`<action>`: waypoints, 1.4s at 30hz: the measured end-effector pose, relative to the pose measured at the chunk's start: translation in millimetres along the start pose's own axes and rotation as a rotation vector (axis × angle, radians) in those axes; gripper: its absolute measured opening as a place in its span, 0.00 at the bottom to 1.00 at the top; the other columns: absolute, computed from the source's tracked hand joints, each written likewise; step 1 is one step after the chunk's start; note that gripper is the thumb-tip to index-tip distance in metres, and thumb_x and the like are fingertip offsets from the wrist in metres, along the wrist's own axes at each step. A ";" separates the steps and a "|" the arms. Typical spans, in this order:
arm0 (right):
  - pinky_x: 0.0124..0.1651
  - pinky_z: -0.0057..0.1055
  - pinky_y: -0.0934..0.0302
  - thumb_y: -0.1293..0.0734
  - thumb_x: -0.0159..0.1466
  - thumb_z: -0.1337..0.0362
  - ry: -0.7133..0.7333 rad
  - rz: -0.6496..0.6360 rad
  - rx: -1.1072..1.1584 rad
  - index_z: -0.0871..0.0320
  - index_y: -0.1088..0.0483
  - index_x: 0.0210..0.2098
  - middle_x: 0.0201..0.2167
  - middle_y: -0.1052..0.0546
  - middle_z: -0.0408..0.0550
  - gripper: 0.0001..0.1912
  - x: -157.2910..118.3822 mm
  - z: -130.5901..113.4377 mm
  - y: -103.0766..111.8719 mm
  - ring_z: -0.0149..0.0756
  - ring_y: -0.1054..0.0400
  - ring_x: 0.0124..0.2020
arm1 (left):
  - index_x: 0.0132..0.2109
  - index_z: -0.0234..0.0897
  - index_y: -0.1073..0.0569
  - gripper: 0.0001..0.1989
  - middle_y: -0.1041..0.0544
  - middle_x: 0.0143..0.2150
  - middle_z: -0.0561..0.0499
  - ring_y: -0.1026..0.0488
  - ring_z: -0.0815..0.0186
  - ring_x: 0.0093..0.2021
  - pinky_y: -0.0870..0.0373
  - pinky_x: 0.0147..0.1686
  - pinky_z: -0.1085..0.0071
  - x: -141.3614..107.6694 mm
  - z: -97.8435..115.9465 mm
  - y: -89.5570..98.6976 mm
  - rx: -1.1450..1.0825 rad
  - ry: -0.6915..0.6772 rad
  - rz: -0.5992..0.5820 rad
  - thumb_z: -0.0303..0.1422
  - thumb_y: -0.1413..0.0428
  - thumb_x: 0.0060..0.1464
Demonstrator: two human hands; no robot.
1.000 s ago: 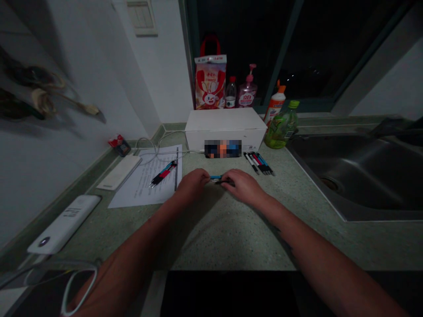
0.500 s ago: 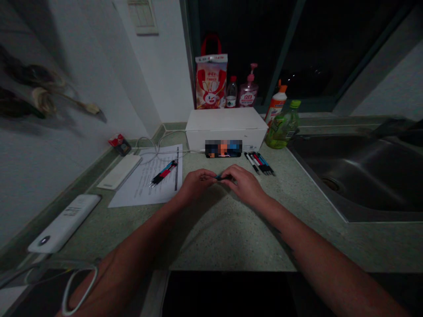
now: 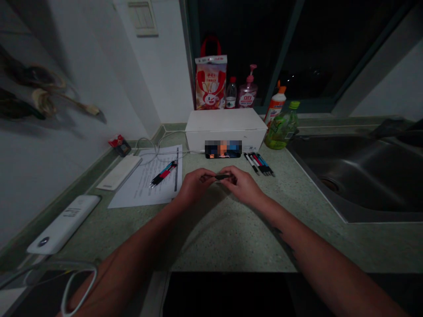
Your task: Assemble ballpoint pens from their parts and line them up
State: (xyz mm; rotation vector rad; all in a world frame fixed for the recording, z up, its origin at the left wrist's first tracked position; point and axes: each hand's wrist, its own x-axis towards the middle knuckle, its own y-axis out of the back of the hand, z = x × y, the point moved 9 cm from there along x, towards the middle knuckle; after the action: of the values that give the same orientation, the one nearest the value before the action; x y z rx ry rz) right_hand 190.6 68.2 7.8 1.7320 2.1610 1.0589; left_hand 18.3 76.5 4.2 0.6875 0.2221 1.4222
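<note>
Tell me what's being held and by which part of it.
A dark pen is held across its length, its ends pinched by the fingertips of the left hand and right hand.

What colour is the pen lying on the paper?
The pen is red and black, with some blue; it shows best in the head view.

Dim light is lying over the counter (image 3: 231,246), a soft shadow (image 3: 201,220) is spreading below the left hand (image 3: 194,186) and right hand (image 3: 243,185), faint glare is sheening the sink (image 3: 350,176) right of the grip, the wall decoration (image 3: 33,83) far left is blurring, edges are bowing
</note>
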 end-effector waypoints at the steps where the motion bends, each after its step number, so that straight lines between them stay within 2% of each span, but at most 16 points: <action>1: 0.40 0.33 0.38 0.29 0.68 0.62 -0.002 0.001 -0.003 0.56 0.23 0.50 0.35 0.19 0.45 0.11 0.0 0.4 0.1 0.39 0.26 0.35 | 0.41 0.40 0.16 0.04 0.15 0.36 0.51 0.20 0.63 0.36 0.23 0.40 0.69 0.1 0.6 0.6 0.005 -0.007 0.003 0.31 0.34 0.58; 4: 0.41 0.34 0.38 0.34 0.73 0.59 0.004 -0.019 -0.015 0.56 0.22 0.41 0.33 0.19 0.46 0.11 0.8 1.5 -0.9 0.38 0.27 0.35 | 0.42 0.40 0.16 0.05 0.15 0.36 0.51 0.20 0.64 0.36 0.23 0.40 0.69 0.0 4.1 1.8 0.007 -0.043 0.009 0.30 0.34 0.57; 7: 0.42 0.33 0.37 0.32 0.72 0.59 -0.006 -0.019 0.009 0.55 0.22 0.46 0.35 0.19 0.46 0.09 1.9 4.5 -0.1 0.38 0.26 0.35 | 0.42 0.40 0.16 0.04 0.14 0.38 0.50 0.19 0.63 0.37 0.22 0.42 0.68 0.0 4.2 1.3 -0.012 -0.048 0.009 0.30 0.35 0.58; 9: 0.40 0.33 0.37 0.28 0.68 0.61 -0.015 0.001 0.018 0.55 0.23 0.51 0.37 0.18 0.46 0.13 2.1 6.1 2.1 0.37 0.26 0.35 | 0.41 0.39 0.16 0.04 0.13 0.38 0.50 0.18 0.63 0.38 0.21 0.42 0.67 0.3 1.9 0.8 -0.030 -0.029 0.009 0.30 0.35 0.58; 12: 0.42 0.34 0.37 0.32 0.71 0.60 -0.015 -0.009 -0.014 0.56 0.22 0.44 0.35 0.18 0.47 0.08 1.7 5.9 1.6 0.39 0.26 0.37 | 0.41 0.39 0.16 0.04 0.13 0.38 0.50 0.18 0.63 0.37 0.21 0.41 0.67 0.6 -0.1 0.6 -0.045 -0.009 0.007 0.30 0.34 0.58; 13: 0.43 0.35 0.37 0.34 0.73 0.60 -0.014 -0.018 -0.024 0.56 0.22 0.41 0.34 0.18 0.47 0.10 1.5 5.5 0.8 0.39 0.25 0.37 | 0.41 0.40 0.16 0.04 0.13 0.38 0.50 0.17 0.63 0.37 0.21 0.42 0.68 0.6 0.1 0.9 -0.045 -0.006 0.007 0.30 0.34 0.58; 16: 0.43 0.34 0.37 0.32 0.71 0.59 -0.017 -0.027 -0.008 0.55 0.22 0.46 0.36 0.18 0.47 0.09 1.1 4.7 -0.8 0.39 0.25 0.37 | 0.41 0.40 0.16 0.04 0.13 0.39 0.50 0.17 0.61 0.39 0.20 0.43 0.67 0.3 1.3 2.0 -0.042 0.005 0.009 0.31 0.34 0.58; 18: 0.41 0.33 0.37 0.29 0.68 0.61 -0.017 -0.018 0.005 0.55 0.23 0.51 0.37 0.18 0.46 0.13 0.9 4.3 -0.6 0.39 0.26 0.36 | 0.41 0.40 0.16 0.03 0.12 0.39 0.50 0.16 0.61 0.40 0.19 0.44 0.66 -0.2 2.0 2.0 -0.042 0.018 0.006 0.31 0.34 0.59; 20: 0.41 0.33 0.37 0.31 0.70 0.60 -0.010 -0.026 -0.007 0.55 0.22 0.47 0.36 0.18 0.46 0.09 0.8 4.0 -1.5 0.39 0.26 0.36 | 0.41 0.41 0.16 0.03 0.13 0.39 0.50 0.16 0.60 0.40 0.19 0.45 0.66 -0.8 2.9 1.8 -0.040 0.022 0.005 0.31 0.34 0.59; 22: 0.42 0.34 0.37 0.35 0.74 0.59 -0.009 -0.038 -0.024 0.55 0.22 0.41 0.34 0.19 0.46 0.11 1.0 4.7 -2.3 0.39 0.26 0.36 | 0.41 0.41 0.15 0.04 0.13 0.39 0.50 0.16 0.60 0.41 0.19 0.46 0.66 -0.9 3.7 1.6 -0.042 0.018 0.007 0.30 0.34 0.58; 25: 0.42 0.34 0.36 0.31 0.71 0.59 -0.023 -0.034 -0.007 0.55 0.21 0.45 0.36 0.18 0.47 0.09 1.4 7.1 -1.5 0.39 0.26 0.36 | 0.40 0.41 0.16 0.03 0.12 0.39 0.50 0.15 0.60 0.41 0.19 0.46 0.65 0.2 2.3 1.4 -0.059 0.022 0.011 0.31 0.35 0.59; 27: 0.41 0.33 0.36 0.28 0.68 0.60 -0.022 -0.035 0.004 0.55 0.22 0.49 0.37 0.17 0.47 0.11 1.4 6.9 -1.0 0.39 0.25 0.36 | 0.39 0.41 0.16 0.03 0.12 0.39 0.50 0.15 0.60 0.40 0.19 0.46 0.65 0.9 0.0 1.0 -0.068 0.034 0.007 0.31 0.35 0.58; 29: 0.42 0.34 0.36 0.30 0.70 0.59 -0.013 -0.046 -0.012 0.55 0.21 0.46 0.37 0.17 0.47 0.08 1.1 5.4 -1.3 0.40 0.25 0.38 | 0.39 0.41 0.16 0.03 0.12 0.39 0.50 0.15 0.60 0.40 0.19 0.46 0.65 1.3 -1.9 0.2 -0.073 0.037 -0.002 0.32 0.35 0.58; 31: 0.43 0.34 0.36 0.34 0.73 0.59 -0.016 -0.051 -0.038 0.55 0.21 0.42 0.37 0.17 0.48 0.10 0.9 4.6 -1.4 0.40 0.24 0.39 | 0.40 0.41 0.16 0.03 0.12 0.40 0.50 0.15 0.60 0.41 0.18 0.47 0.65 1.2 -3.1 -0.1 -0.086 0.032 -0.002 0.32 0.34 0.58; 36: 0.41 0.33 0.37 0.29 0.70 0.60 -0.042 -0.051 -0.052 0.55 0.21 0.48 0.37 0.17 0.47 0.10 0.7 5.6 -2.0 0.39 0.25 0.37 | 0.40 0.40 0.15 0.04 0.12 0.39 0.48 0.15 0.58 0.41 0.19 0.47 0.62 0.5 -7.3 -1.1 -0.115 0.056 0.005 0.33 0.35 0.58; 42: 0.43 0.33 0.37 0.35 0.74 0.62 -0.055 -0.107 -0.100 0.55 0.20 0.43 0.37 0.16 0.48 0.10 1.4 7.9 -4.9 0.39 0.24 0.39 | 0.40 0.42 0.15 0.05 0.12 0.39 0.49 0.16 0.58 0.40 0.20 0.45 0.62 -0.8 -1.4 -6.0 -0.041 0.030 -0.063 0.31 0.37 0.59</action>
State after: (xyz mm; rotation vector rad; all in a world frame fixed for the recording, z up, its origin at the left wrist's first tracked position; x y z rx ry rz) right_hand 190.6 72.3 -0.6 1.5653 2.1041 1.0599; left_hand 22.4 76.2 -0.4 0.6204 0.2352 1.3739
